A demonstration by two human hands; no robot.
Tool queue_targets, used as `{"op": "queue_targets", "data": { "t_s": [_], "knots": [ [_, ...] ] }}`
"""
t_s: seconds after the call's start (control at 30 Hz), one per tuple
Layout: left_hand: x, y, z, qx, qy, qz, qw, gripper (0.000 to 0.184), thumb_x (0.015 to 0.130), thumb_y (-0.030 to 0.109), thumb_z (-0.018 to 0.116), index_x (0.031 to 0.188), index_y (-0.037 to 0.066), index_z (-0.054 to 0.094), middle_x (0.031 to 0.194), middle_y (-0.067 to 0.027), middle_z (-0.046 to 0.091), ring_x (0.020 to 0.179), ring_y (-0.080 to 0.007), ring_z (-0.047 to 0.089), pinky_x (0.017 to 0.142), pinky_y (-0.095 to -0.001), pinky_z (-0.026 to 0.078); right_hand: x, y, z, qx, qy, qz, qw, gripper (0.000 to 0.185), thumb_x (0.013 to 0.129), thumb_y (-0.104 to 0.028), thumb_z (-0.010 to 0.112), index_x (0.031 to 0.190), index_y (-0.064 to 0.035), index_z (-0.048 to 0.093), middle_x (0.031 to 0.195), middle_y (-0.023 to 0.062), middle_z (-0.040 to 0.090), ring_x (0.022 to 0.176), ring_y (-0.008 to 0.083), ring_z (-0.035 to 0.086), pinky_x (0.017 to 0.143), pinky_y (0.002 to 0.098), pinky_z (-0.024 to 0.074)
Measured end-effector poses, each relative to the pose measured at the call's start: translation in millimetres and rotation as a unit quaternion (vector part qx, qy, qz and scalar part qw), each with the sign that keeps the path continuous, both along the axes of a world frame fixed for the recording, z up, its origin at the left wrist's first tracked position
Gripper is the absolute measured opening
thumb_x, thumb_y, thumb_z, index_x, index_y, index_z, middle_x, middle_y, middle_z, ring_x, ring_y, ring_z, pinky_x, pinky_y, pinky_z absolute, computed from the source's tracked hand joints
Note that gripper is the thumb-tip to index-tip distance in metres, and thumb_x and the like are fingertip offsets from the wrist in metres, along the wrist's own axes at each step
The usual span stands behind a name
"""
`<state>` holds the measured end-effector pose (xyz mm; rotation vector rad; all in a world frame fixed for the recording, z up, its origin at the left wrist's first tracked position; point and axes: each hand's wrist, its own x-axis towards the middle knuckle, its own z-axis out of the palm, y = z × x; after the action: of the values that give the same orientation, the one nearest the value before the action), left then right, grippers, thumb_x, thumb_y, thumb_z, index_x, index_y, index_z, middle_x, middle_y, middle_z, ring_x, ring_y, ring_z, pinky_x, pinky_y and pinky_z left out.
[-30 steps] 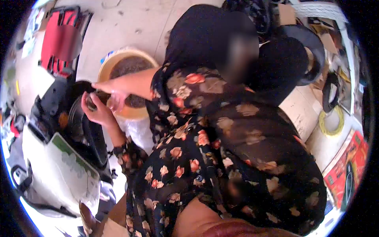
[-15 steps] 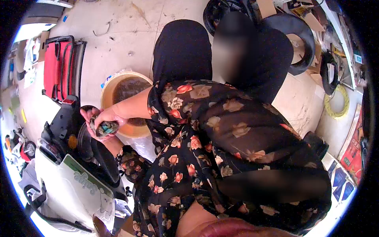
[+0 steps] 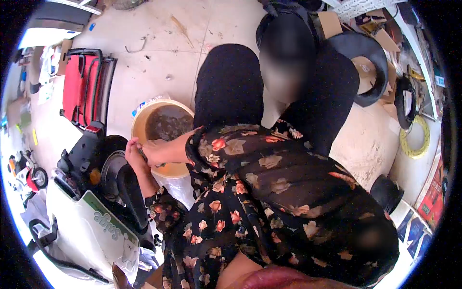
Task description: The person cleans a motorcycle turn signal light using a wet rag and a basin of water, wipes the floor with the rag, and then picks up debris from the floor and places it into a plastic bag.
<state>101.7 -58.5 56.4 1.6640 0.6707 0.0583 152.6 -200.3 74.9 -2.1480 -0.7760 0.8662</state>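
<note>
Both hands are together at the left rim of a yellowish bucket that holds murky brown water. My left hand is closed against the other hand on the outer side. My right hand reaches across from the right, its fingers wrapped in. Pressed between them is a dark, grey-brown rag, of which only a sliver shows. Its far side and most fingertips are hidden.
Left of the bucket lie a red folded frame with black tubing, black plastic parts and a white-green panel. A black tyre and a coil of yellow hose are on the right.
The wadded rag, plainly visible before with a teal patch, is now mostly covered by my hands. My hands have closed together, and the whole view has shifted slightly.
</note>
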Motion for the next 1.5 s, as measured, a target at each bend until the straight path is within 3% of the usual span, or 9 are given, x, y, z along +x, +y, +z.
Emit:
{"op": "queue_targets", "data": {
  "t_s": [0.07,0.2,0.23,0.6,0.8,1.0,1.1,1.33,1.5],
  "knots": [
    [3.9,-8.1,-2.4,-0.063,-0.013,0.068,0.996,0.023,0.092,0.011,0.047,0.111,0.0,0.055,0.076,-0.0004,0.052,0.069,-0.0095,0.049,0.066,-0.0212,0.043,2.2,0.3,-0.5,0.005,-0.003,-0.016,1.0,0.067,0.068,-0.022,0.079,0.115,0.0072,0.042,0.099,0.0227,0.063,0.094,0.0315,0.064,0.076,0.0438,0.0538],
    [17.0,-37.9,38.6,-0.341,-0.01,0.061,0.938,0.041,0.099,0.033,0.039,0.126,0.002,0.046,0.113,-0.011,0.059,0.104,-0.0229,0.058,0.092,-0.0376,0.046,19.5,-1.4,6.6,0.041,0.014,-0.077,0.996,0.066,0.068,-0.021,0.079,0.115,0.0077,0.042,0.099,0.0233,0.063,0.094,0.032,0.064,0.077,0.0433,0.0537],
    [19.4,-36.6,40.9,-0.4,0.019,0.053,0.915,0.053,0.099,0.044,0.035,0.132,0.004,0.042,0.133,-0.0131,0.049,0.121,-0.0266,0.049,0.1,-0.0412,0.04,26.8,-4.1,13.0,0.051,0.023,-0.088,0.995,0.066,0.068,-0.021,0.077,0.115,0.0089,0.041,0.099,0.025,0.062,0.094,0.0341,0.064,0.079,0.0427,0.053],
    [112.7,-25.8,113.6,-0.233,-0.061,0.019,0.971,0.043,0.096,0.039,0.048,0.121,0.005,0.054,0.111,-0.0078,0.063,0.099,-0.0203,0.062,0.086,-0.0347,0.049,122.7,-27.5,106.4,0.142,0.074,-0.233,0.959,0.042,0.088,-0.035,0.047,0.096,0.0033,0.063,0.096,0.0245,0.064,0.092,0.0399,0.062,0.082,0.0488,0.0485],
    [198.6,-65.3,210.0,0.021,-0.16,-0.164,0.973,0.031,0.091,0.013,0.052,0.118,-0.002,0.053,0.104,-0.0078,0.062,0.093,-0.0153,0.06,0.081,-0.0268,0.048,193.2,-78.8,154.2,0.466,-0.069,-0.438,0.766,0.029,0.09,-0.024,0.052,0.104,0.0002,0.059,0.097,0.0244,0.063,0.096,0.0372,0.061,0.083,0.0411,0.0461],
    [268.3,-157.4,254.5,0.138,-0.205,-0.371,0.895,0.027,0.088,0.007,0.052,0.113,-0.001,0.055,0.101,-0.0042,0.06,0.092,-0.0112,0.054,0.085,-0.0249,0.041,219.7,-199.7,182.9,0.462,-0.241,-0.485,0.702,0.03,0.088,-0.023,0.056,0.106,0.0014,0.055,0.088,0.0162,0.063,0.084,0.0266,0.061,0.077,0.0373,0.0462],
    [289.7,-216.1,245.9,-0.035,-0.255,-0.279,0.925,0.025,0.09,0.013,0.053,0.11,0.0,0.057,0.1,-0.0038,0.061,0.089,-0.0116,0.056,0.081,-0.0249,0.044,215.3,-266.0,179.1,0.447,-0.163,-0.452,0.755,0.029,0.084,-0.022,0.061,0.1,0.0028,0.057,0.082,0.005,0.06,0.077,0.0104,0.052,0.07,0.0282,0.0439],
    [308.9,-276.1,202.8,-0.296,-0.118,-0.329,0.889,0.033,0.092,0.027,0.054,0.116,0.005,0.057,0.108,-0.0069,0.064,0.094,-0.0163,0.061,0.077,-0.0305,0.05,219.9,-330.9,140.0,0.48,-0.039,-0.494,0.724,0.018,0.086,-0.013,0.058,0.101,-0.0029,0.056,0.09,-0.0011,0.058,0.086,0.0077,0.052,0.077,0.0224,0.0408],
    [320.2,-270.0,190.0,-0.548,-0.139,-0.237,0.79,0.029,0.092,0.013,0.052,0.118,0.003,0.055,0.112,-0.0088,0.063,0.096,-0.017,0.061,0.084,-0.0312,0.05,225.4,-339.4,127.6,0.455,-0.11,-0.474,0.745,0.019,0.084,-0.017,0.062,0.088,-0.0007,0.053,0.075,-0.0012,0.047,0.07,0.0091,0.041,0.064,0.028,0.0376]
  ]
}}
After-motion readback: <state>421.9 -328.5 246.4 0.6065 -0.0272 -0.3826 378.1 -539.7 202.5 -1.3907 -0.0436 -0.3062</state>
